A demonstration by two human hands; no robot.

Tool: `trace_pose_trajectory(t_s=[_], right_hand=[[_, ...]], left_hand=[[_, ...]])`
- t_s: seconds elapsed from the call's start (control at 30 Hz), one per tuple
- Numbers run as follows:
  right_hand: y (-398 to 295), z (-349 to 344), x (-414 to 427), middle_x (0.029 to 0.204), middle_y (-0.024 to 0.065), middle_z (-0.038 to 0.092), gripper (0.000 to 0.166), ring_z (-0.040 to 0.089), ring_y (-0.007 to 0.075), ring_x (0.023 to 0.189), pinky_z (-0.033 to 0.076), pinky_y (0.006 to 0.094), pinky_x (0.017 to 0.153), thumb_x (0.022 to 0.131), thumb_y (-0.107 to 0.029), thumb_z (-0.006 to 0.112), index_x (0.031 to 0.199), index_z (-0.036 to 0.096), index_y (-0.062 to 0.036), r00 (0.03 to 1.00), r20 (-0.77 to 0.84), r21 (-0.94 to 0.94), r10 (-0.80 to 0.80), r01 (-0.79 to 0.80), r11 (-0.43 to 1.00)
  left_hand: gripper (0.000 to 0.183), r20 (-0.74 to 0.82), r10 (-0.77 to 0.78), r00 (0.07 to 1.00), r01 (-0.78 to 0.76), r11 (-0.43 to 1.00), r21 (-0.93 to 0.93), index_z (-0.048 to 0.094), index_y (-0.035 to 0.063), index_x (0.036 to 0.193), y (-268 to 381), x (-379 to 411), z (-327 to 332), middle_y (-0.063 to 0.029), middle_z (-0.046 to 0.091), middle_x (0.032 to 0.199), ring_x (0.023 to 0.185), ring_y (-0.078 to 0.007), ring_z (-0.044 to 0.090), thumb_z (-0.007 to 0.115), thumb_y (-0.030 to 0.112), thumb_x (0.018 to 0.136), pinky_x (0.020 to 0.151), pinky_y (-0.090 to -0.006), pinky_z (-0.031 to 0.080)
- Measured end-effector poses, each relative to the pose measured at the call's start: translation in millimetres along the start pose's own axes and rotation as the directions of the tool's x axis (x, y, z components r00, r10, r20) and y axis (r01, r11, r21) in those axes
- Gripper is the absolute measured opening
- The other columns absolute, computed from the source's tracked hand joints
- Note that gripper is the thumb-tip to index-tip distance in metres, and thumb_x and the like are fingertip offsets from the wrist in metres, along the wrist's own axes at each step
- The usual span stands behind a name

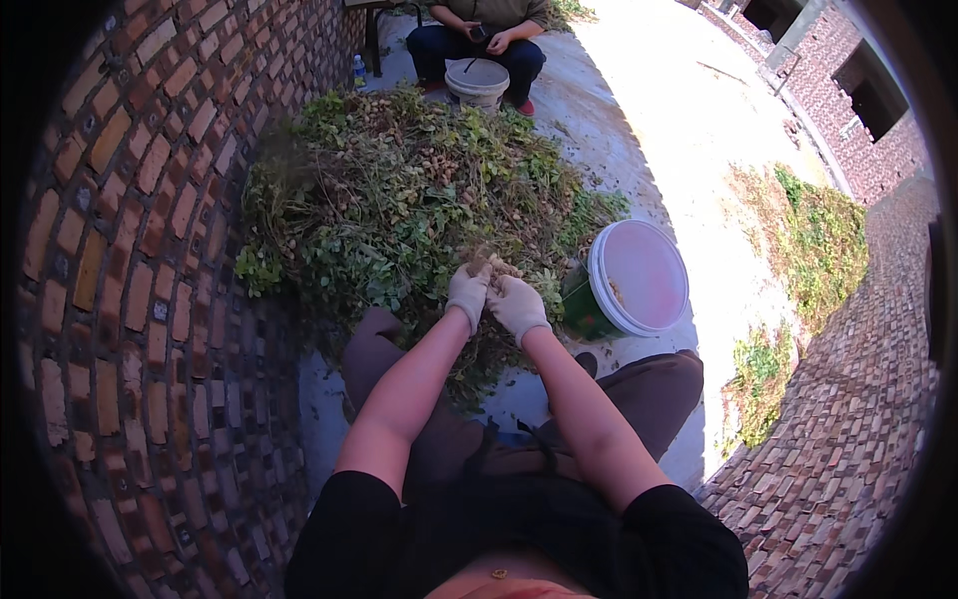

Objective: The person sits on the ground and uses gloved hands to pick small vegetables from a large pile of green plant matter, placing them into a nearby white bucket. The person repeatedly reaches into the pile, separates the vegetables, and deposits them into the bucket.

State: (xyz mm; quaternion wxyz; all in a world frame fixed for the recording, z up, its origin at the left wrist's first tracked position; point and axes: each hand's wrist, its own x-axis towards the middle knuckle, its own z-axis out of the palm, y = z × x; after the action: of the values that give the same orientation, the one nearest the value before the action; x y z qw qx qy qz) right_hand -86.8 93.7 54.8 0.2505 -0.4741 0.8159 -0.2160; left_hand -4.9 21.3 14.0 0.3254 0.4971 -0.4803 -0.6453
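Note:
My left hand [469, 290] and my right hand [518, 305], both in pale work gloves, meet in front of my knees. Between them is a cluster of peanuts [500, 265] on roots, and both sets of fingers are closed around it. Some of the cluster is hidden by the gloves. Just beyond lies a large heap of pulled peanut plants [419, 187], with green leaves, stems and pods showing. To the right of my right hand stands a plastic bucket [637, 278]; a few peanuts show at its inner left side.
A brick wall [150, 247] runs close along my left. Past the heap sits another person [479, 30] behind a white bucket [477, 81], near a plastic bottle [359, 71]. More plants [816, 232] lie on the sunlit ground at right, beside another brick wall [838, 359].

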Motion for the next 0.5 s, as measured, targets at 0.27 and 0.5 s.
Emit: trace_pose_trajectory(t_s=[0.27, 0.5], right_hand=[[25.9, 4.8, -19.6, 0.071, -0.0061, 0.052, 0.022, 0.044, 0.0028, 0.065, 0.037, 0.0206, 0.055, 0.081, -0.021, 0.071, 0.077, 0.057, -0.0059, 0.988, 0.152, 0.541, -0.030, -0.057, 0.839], [13.1, -7.5, -42.0, 0.064, -0.0019, 0.045, 0.020, 0.042, 0.0087, 0.052, 0.037, 0.0232, 0.047, 0.086, -0.020, 0.059, 0.074, 0.048, -0.0094, 0.877, 0.447, 0.770, 0.176, -0.477, 0.423]], left_hand=[[0.026, 0.148, 0.237, 0.960, -0.278, 0.775, 0.567, 0.058, 0.0030, 0.108, -2.0, -1.9, -0.9, -0.0196, 0.064, 0.101, 0.097, -0.0361, 0.061, 0.055, 0.012, 0.085, 0.081, -0.0406, 0.048], [0.023, 0.149, 0.269, 0.951, -0.297, 0.676, 0.674, 0.058, 0.0065, 0.103, 1.4, -9.8, 3.2, -0.0193, 0.063, 0.098, 0.095, -0.0394, 0.059, 0.058, 0.019, 0.083, 0.079, -0.0446, 0.047]])
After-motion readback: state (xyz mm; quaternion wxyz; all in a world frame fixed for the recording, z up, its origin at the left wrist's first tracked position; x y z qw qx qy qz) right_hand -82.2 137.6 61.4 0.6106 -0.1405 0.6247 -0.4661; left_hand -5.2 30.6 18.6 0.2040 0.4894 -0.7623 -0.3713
